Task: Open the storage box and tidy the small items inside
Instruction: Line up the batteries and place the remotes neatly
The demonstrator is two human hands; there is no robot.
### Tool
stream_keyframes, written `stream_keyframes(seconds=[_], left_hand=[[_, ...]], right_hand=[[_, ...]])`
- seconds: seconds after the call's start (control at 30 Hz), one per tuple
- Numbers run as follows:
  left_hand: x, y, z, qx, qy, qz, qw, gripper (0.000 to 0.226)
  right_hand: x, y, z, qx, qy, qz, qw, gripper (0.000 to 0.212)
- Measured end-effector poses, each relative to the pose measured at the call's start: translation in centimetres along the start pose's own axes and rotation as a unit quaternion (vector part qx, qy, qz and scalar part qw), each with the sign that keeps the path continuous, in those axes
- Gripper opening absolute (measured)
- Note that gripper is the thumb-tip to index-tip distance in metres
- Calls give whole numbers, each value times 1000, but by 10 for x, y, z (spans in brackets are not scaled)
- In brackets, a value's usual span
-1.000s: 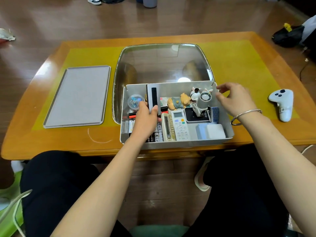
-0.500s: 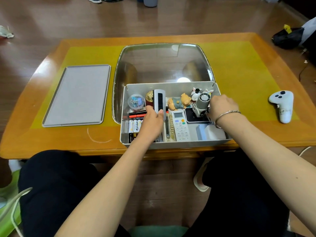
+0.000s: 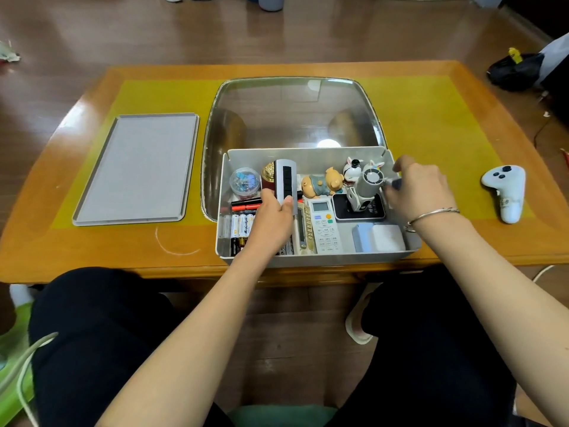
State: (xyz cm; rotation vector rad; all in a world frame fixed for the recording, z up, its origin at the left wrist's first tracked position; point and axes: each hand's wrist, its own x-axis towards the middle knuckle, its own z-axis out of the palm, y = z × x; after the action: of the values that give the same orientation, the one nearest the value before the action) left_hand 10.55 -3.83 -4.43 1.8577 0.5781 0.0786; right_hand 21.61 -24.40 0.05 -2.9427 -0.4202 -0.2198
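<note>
The box (image 3: 317, 260) sits open at the tabletop's near edge. The left hand (image 3: 271, 220) has lowered its gripped remote (image 3: 286, 183) inside; the right hand (image 3: 418, 189) now pinches a small dark item, so sorting continues.

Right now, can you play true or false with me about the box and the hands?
1. The left hand grips a grey remote with black buttons. True.
2. The grey lid sits on top of the storage box. False: it lies flat on the table, to the left of the box.
3. The batteries are in the left end of the box. True.
4. The white game controller is inside the box. False: it lies on the table, to the right of the box.
5. The right hand is at the right end of the box, beside the small grey fan. True.
</note>
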Motion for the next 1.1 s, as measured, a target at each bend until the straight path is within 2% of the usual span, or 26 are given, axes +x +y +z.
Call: stream_keyframes(seconds=[0.13, 0.2, 0.27, 0.37, 0.5, 0.6, 0.7, 0.97, 1.1], left_hand=[[0, 1, 0, -10, -2, -1, 1000, 16], [-1, 1, 0, -13, -3, -2, 1000, 15], [-1, 1, -1, -20, -3, -4, 1000, 15], [-1, 1, -2, -35, -6, -7, 999, 14], [0, 2, -2, -36, -7, -10, 999, 14], [0, 2, -3, -48, -10, -14, 999, 13], [0, 1, -3, -50, -13, -14, 999, 14], [-1, 1, -4, -53, -18, -14, 998, 14], [-1, 1, -3, -47, -14, -11, 999, 14]], right_hand=[[-7, 4, -20, 48, 63, -12, 997, 19], [-13, -1, -28, 111, 56, -13, 992, 12], [-20, -10, -32, 173, 4, -23, 985, 12], [-28, -25, -26, 205, -104, -42, 972, 18], [-29, -34, -4, 146, -168, -55, 973, 21], [-25, -39, 8, 64, -180, -50, 980, 17], [-24, -45, 17, -3, -189, -62, 980, 25], [-26, -48, 23, 18, -244, -47, 968, 28], [-25, -48, 17, -6, -268, -69, 961, 34]])
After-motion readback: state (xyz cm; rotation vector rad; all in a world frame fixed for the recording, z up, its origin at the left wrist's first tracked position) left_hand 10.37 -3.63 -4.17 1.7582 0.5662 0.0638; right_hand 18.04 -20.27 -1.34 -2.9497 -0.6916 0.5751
